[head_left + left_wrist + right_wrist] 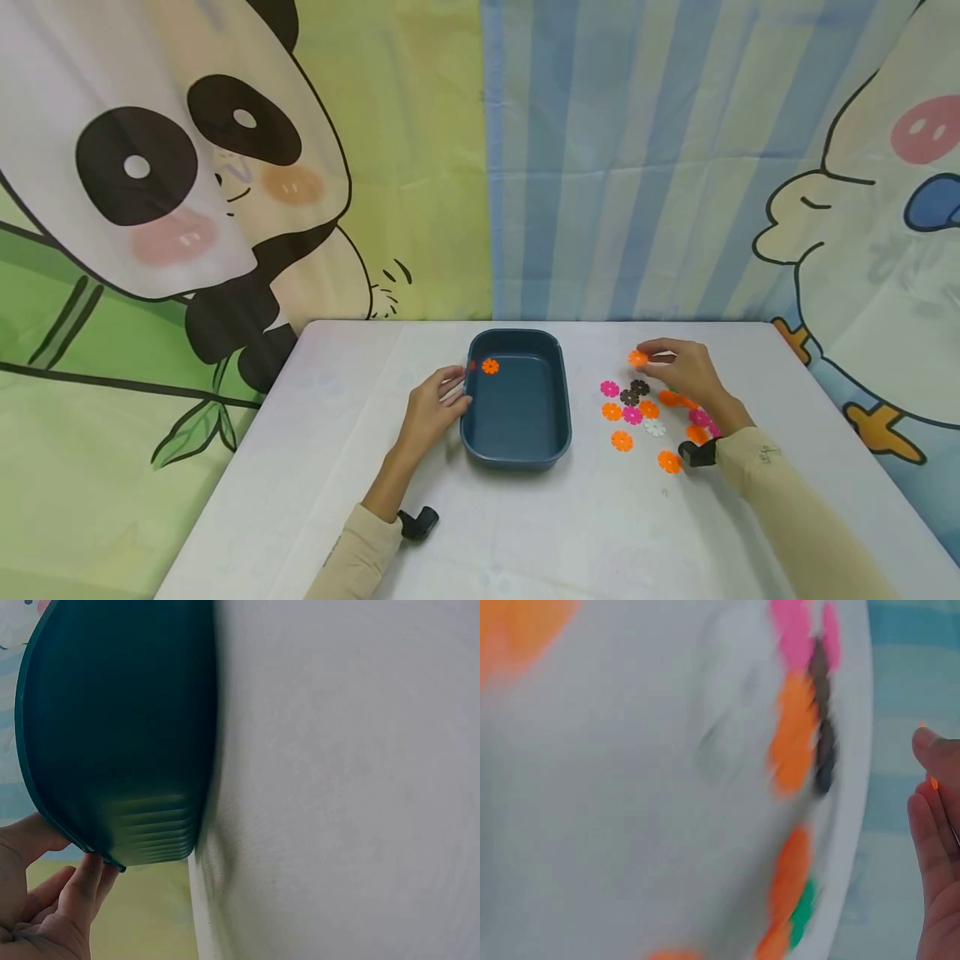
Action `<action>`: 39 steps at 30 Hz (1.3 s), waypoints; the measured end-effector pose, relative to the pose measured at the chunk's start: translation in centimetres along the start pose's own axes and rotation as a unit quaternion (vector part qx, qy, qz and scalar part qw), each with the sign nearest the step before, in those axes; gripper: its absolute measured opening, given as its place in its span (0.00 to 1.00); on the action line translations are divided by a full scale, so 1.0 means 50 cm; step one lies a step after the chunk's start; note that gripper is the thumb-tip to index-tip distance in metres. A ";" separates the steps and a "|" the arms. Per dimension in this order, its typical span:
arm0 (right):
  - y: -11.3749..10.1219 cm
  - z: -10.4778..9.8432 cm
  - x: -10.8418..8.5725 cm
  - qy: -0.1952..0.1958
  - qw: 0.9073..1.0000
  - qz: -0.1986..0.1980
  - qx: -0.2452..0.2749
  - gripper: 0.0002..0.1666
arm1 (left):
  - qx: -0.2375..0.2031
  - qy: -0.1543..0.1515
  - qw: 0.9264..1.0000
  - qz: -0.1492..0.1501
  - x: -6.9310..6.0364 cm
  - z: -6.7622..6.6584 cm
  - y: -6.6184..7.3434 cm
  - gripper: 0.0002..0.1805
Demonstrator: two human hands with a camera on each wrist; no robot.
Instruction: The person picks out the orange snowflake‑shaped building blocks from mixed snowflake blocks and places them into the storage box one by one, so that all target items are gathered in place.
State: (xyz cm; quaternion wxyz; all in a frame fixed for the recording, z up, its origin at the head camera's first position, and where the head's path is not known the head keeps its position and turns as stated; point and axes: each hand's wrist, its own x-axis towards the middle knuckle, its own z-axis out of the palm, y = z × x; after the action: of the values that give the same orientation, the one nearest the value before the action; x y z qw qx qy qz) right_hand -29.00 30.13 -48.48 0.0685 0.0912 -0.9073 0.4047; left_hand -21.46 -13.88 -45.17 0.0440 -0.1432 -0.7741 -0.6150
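Observation:
The left hand point(431, 412) grips the left rim of a dark blue tray point(517, 408); the left wrist view shows its fingers point(84, 889) at the rim of the tray point(120, 735). Inside the tray, near its upper left, lies an orange flower-shaped piece point(491, 366). The right hand point(686, 371) pinches another orange piece point(637, 358) between thumb and fingers above the table, right of the tray. In the right wrist view the right hand point(937, 817) is partly cut off, with a thin orange edge point(934, 782) between its fingers.
Loose flower-shaped pieces lie right of the tray: orange point(622, 441), pink point(610, 388), dark point(629, 397), white point(655, 427), and a green one point(802, 913). A printed curtain point(600, 167) hangs behind the white table point(555, 533).

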 end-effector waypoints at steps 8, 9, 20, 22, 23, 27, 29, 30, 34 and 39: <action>-0.138 0.061 0.059 0.013 0.994 -0.065 0.088 0.24 | 0.006 0.030 1.000 -0.008 0.019 0.003 -0.077 0.28; -0.155 0.070 0.068 0.011 0.993 -0.074 0.096 0.24 | 0.009 0.032 0.999 -0.007 0.020 0.002 -0.084 0.28; -0.312 0.187 0.141 -0.024 0.974 -0.138 0.176 0.22 | 0.004 0.023 1.000 -0.003 0.025 0.003 -0.092 0.27; -0.336 0.204 0.141 -0.027 0.970 -0.149 0.188 0.22 | 0.003 0.021 1.000 0.000 0.026 0.005 -0.093 0.27; -0.348 0.211 0.139 -0.030 0.968 -0.155 0.193 0.22 | 0.002 0.020 1.000 0.001 0.026 0.006 -0.094 0.27; -0.386 0.230 0.125 -0.035 0.963 -0.166 0.210 0.21 | 0.009 0.018 1.000 -0.003 0.026 0.010 -0.094 0.27; -0.393 0.242 0.121 -0.034 0.963 -0.162 0.214 0.20 | 0.011 0.015 1.000 -0.006 0.026 0.011 -0.092 0.27; -0.390 0.251 0.121 -0.033 0.963 -0.159 0.216 0.20 | 0.013 0.013 1.000 -0.008 0.025 0.011 -0.092 0.27; -0.360 0.291 0.130 -0.037 0.969 -0.135 0.204 0.21 | 0.015 0.015 1.000 -0.010 0.023 0.010 -0.088 0.27; -0.326 0.328 0.133 -0.060 0.980 -0.115 0.149 0.20 | 0.015 0.020 1.000 -0.003 0.021 0.003 -0.087 0.27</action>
State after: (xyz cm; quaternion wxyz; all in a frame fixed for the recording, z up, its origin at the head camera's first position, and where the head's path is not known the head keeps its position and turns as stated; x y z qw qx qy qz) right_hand -32.73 6.47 -46.23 0.0460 0.2281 -0.8230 0.5183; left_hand -23.64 -14.44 -49.02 0.0597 -0.1284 -0.7828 -0.6059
